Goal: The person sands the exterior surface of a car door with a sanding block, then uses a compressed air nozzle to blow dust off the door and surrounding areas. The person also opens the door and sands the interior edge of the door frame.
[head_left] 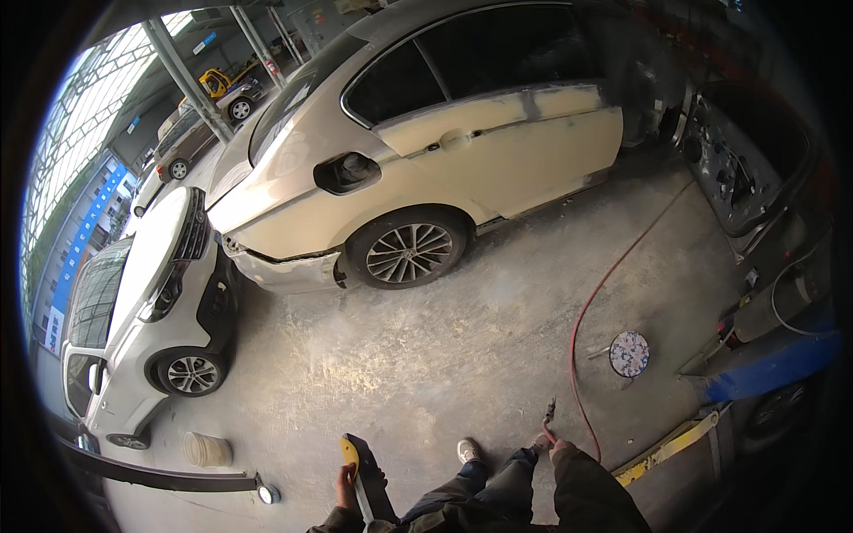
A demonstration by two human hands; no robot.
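At the lower middle, my left hand is closed around a long sanding block, dark and flat with a yellow piece near its upper end. My right hand grips the end of a red air hose. A small dark fitting sticks out beyond that hand, its exact kind too small to make out. Ahead of me stands a car with cream-coloured, partly sanded side panels and grey patches. Neither hand touches it.
A white car stands close at the left, near a pale bucket. On the right are a round patterned stool, a detached door, and blue and yellow lift arms. The hose trails across the floor.
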